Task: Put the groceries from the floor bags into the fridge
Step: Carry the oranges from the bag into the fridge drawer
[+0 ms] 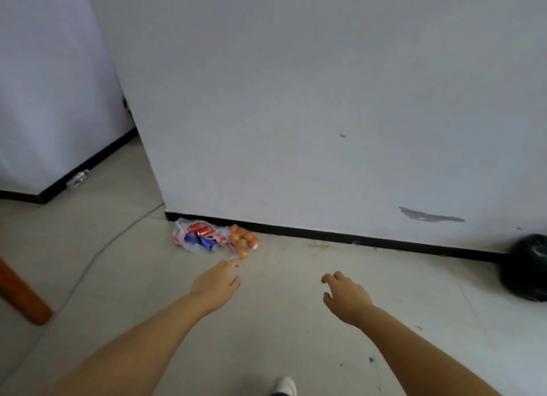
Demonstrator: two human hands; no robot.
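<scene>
At far left we see an orange-brown post (22,292). The bag of cans (196,236) and bag of oranges (242,240) lie against the wall's baseboard (355,239). Our left hand (216,283) and right hand (346,295) reach out, fingers relaxed, holding nothing. A black bag (528,268) sits far right.

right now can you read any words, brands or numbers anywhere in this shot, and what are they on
No text can be read in this frame.
Cans in the clear bag: red and blue printing shows, too small and blurred to read.
Bag of oranges: no label visible.
Black bag by the wall: no print visible.
Wall: only scuffs and stains, no signs.
</scene>
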